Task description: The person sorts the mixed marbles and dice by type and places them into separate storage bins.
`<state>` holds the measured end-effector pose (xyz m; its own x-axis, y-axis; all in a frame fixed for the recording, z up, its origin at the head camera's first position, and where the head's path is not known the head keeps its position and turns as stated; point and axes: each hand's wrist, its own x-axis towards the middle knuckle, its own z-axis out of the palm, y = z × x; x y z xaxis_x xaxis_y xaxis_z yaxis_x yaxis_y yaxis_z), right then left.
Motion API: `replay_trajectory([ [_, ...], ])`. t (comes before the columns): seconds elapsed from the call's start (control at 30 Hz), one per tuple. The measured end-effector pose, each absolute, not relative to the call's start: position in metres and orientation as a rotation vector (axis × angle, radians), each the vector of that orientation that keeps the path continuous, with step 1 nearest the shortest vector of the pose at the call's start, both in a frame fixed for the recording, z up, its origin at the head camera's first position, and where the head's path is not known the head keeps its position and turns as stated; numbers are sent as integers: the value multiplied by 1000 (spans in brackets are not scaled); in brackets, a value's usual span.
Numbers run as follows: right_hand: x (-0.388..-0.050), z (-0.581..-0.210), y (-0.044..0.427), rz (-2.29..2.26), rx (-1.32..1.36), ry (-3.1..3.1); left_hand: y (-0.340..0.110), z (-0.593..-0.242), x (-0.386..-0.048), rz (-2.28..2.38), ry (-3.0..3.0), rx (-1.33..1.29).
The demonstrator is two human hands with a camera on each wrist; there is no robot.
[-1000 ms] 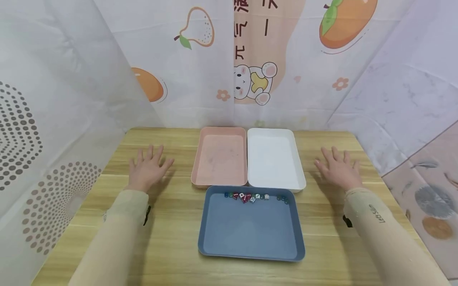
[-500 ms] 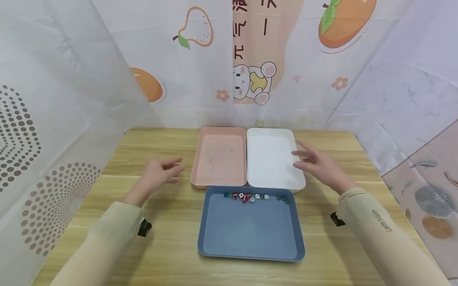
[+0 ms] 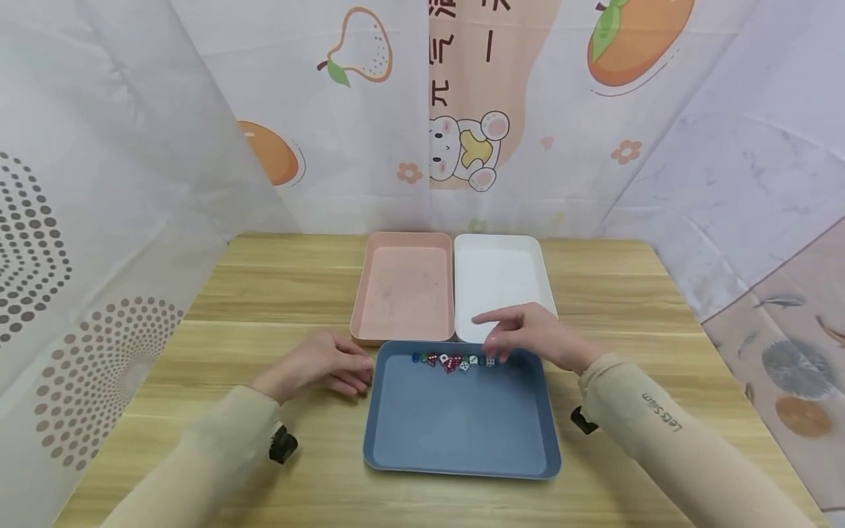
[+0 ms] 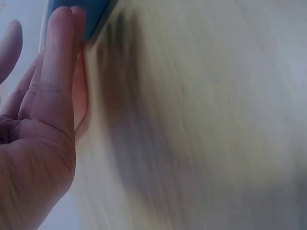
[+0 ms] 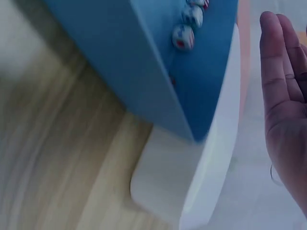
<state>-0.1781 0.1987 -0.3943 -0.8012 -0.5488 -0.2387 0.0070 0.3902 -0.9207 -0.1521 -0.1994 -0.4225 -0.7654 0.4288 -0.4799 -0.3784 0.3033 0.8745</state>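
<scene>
The blue tray (image 3: 462, 425) lies nearest, with small red dice (image 3: 450, 364), white dice (image 3: 473, 361) and blue and green bead-like pieces (image 3: 416, 358) along its far side. My right hand (image 3: 535, 337) hovers over the tray's far right corner and the near part of the white tray (image 3: 498, 271), holding nothing. It hides the green pieces at that corner. In the right wrist view, white dice (image 5: 183, 37) show inside the blue wall, apart from the straight fingers (image 5: 273, 62). Just left of the blue tray, my left hand (image 3: 320, 367) is loosely bent and holds nothing.
A pink tray (image 3: 405, 293) stands beside the white one at the back of the wooden table (image 3: 284, 286). Behind the table hangs a printed curtain (image 3: 370, 147), with more sheets at both sides. A black strap piece (image 3: 282, 444) sits at the left wrist.
Both hands have left the outer sides of the table and moved inward and nearer. The right hand now covers the blue tray's far right corner; the left is beside its left edge.
</scene>
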Motion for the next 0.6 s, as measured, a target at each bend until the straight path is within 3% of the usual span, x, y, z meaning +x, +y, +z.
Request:
replay_trajectory([
  [0.6,-167,-421,166,-1287,-436,2049,-191,-440,-152,1474,1841,5],
])
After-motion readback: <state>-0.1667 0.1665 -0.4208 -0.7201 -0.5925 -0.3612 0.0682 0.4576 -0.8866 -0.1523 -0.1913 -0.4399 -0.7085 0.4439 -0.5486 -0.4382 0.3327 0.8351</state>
